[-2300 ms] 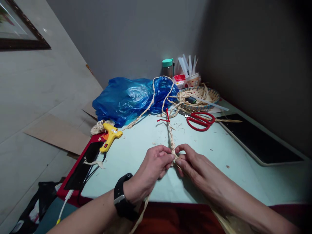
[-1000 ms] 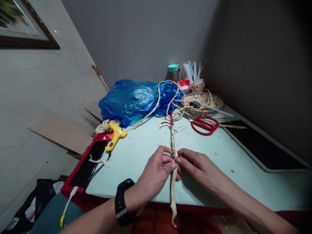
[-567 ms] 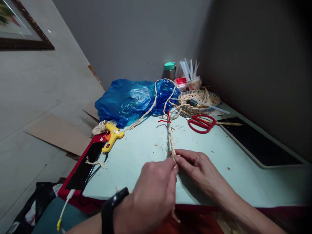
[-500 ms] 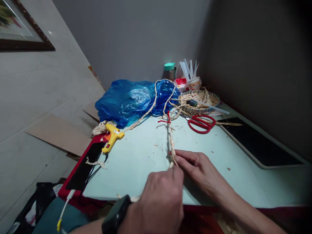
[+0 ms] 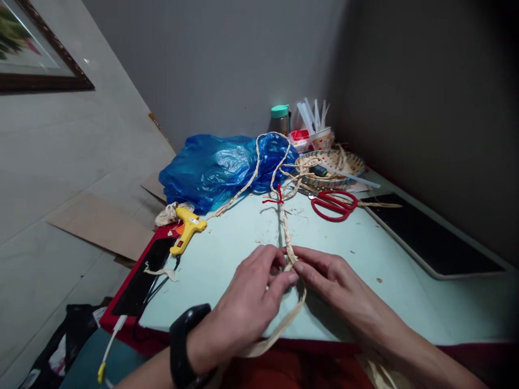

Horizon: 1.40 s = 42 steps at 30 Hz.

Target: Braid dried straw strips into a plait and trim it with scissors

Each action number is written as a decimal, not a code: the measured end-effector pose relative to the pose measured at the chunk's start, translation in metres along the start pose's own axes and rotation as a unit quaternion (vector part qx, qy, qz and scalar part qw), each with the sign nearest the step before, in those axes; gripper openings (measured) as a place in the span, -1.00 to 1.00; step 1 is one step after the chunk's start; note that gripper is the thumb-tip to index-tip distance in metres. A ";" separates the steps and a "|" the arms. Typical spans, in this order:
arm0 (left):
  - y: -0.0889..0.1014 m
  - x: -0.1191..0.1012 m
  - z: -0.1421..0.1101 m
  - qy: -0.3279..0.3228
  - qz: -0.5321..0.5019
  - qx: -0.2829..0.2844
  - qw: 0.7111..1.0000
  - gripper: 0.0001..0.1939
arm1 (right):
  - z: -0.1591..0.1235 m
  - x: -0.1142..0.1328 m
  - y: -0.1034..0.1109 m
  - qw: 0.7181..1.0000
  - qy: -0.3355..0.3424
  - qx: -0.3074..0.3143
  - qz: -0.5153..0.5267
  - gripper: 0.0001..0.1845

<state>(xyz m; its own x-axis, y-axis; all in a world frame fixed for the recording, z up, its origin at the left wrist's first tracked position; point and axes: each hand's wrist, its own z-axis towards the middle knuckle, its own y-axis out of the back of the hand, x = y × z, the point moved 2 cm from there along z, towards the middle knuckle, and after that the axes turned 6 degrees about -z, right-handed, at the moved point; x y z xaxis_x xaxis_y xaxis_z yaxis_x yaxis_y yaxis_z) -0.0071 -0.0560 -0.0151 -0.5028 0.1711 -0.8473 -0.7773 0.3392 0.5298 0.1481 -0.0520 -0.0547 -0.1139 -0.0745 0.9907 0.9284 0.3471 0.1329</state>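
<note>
A pale straw-coloured braid [image 5: 287, 229] runs toward me over the mint-green tabletop [image 5: 211, 281], with a red twist tie [image 5: 279, 198] around its far part. My right hand [image 5: 330, 273] pinches the near end of the braid between thumb and fingers. Close against it on the left, my left hand [image 5: 259, 289] has its fingers curled and closed on a strand at the same end. From between the hands a loose flat strand [image 5: 286, 324] curves down past the table's front edge. A dark watch sits on my left wrist.
Red-handled scissors [image 5: 334, 206] lie right of the braid, near a woven basket [image 5: 352, 160] and a black tablet-like panel [image 5: 433, 235]. A yellow glue gun [image 5: 187, 231] rests at left. Behind are a blue plastic bag [image 5: 211, 167], a bottle [image 5: 279, 120] and a cup of glue sticks [image 5: 322, 139].
My left hand has moved up and forward from near the table's front edge to the braid's end beside my right hand. A loose strand now shows below. My right hand keeps its pinch.
</note>
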 end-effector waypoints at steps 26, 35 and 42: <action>-0.013 0.021 0.015 0.195 -0.324 -0.013 0.926 -0.76 | -0.006 0.003 -0.002 0.942 0.012 0.017 -0.335 -0.78; -0.017 0.019 0.010 0.179 -0.336 -0.036 0.924 -0.80 | -0.036 0.018 -0.018 0.868 0.125 -0.038 -0.478 -0.65; -0.016 0.025 0.001 0.155 -0.414 0.001 0.897 -0.79 | -0.042 0.009 -0.050 0.761 0.230 -0.105 -0.598 -0.66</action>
<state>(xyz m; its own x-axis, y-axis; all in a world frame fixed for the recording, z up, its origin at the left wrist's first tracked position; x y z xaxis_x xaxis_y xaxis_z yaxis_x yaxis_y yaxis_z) -0.0069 -0.0567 -0.0447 0.1663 -0.4053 -0.8989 -0.9318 0.2338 -0.2778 0.1153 -0.1098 -0.0541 -0.8295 -0.5568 0.0441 0.3007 -0.3786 0.8753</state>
